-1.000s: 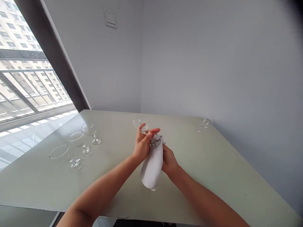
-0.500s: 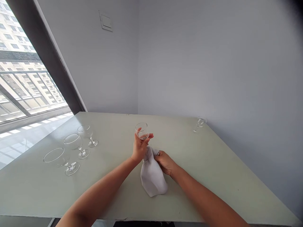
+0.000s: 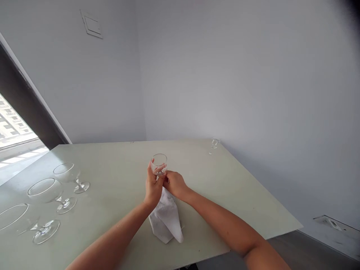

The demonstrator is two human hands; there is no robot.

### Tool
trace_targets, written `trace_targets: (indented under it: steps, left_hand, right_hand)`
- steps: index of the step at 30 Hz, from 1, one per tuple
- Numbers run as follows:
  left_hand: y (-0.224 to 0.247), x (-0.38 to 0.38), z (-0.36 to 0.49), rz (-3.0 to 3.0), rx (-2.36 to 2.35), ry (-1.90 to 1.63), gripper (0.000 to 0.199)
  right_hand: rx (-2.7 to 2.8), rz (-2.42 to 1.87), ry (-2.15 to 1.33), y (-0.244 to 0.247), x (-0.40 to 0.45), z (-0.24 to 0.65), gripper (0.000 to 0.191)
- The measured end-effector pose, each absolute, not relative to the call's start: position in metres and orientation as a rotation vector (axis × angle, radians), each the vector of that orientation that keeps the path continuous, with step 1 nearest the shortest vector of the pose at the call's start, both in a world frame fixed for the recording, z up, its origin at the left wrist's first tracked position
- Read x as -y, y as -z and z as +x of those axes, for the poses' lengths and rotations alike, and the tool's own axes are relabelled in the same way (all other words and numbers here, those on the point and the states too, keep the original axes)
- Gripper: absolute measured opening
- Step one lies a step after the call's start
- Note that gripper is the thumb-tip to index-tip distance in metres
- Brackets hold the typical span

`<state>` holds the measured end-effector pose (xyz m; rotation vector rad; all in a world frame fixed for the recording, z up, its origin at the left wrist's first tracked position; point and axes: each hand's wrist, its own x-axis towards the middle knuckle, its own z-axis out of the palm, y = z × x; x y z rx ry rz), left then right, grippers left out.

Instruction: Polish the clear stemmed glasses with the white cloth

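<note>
A clear stemmed glass (image 3: 159, 162) is upright above the middle of the table, its bowl cupped by my left hand (image 3: 153, 185). My right hand (image 3: 174, 184) is closed just below the bowl, against my left hand, gripping the white cloth near the stem. From under both hands the white cloth (image 3: 165, 217) hangs down toward the table. The fingertips of my right hand and the glass's foot are hidden by the hands and cloth.
Several stemmed glasses stand at the left of the pale table (image 3: 118, 165), the middle one (image 3: 46, 191) among them. Another glass (image 3: 215, 143) is at the far right corner, by the wall. A socket plate (image 3: 334, 224) is low at right.
The view has turned right, so the table and glasses appear further left. My right hand has moved up against my left hand, and the cloth hangs in a new shape.
</note>
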<state>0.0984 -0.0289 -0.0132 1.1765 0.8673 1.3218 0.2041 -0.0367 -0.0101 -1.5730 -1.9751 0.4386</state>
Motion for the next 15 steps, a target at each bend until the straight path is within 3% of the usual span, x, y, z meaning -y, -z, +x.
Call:
trace_targets:
  steps: [6, 15]
  left_hand:
    - [0.028, 0.024, 0.09, 1.492, -1.166, -1.081, 0.065]
    - [0.07, 0.029, 0.049, 2.091, -1.294, -0.773, 0.04]
  right_hand:
    - [1.857, -1.805, -0.442, 0.03, 0.014, 0.229, 0.013]
    - [1.356, -2.283, -0.301, 0.044, -0.038, 0.361, 0.018]
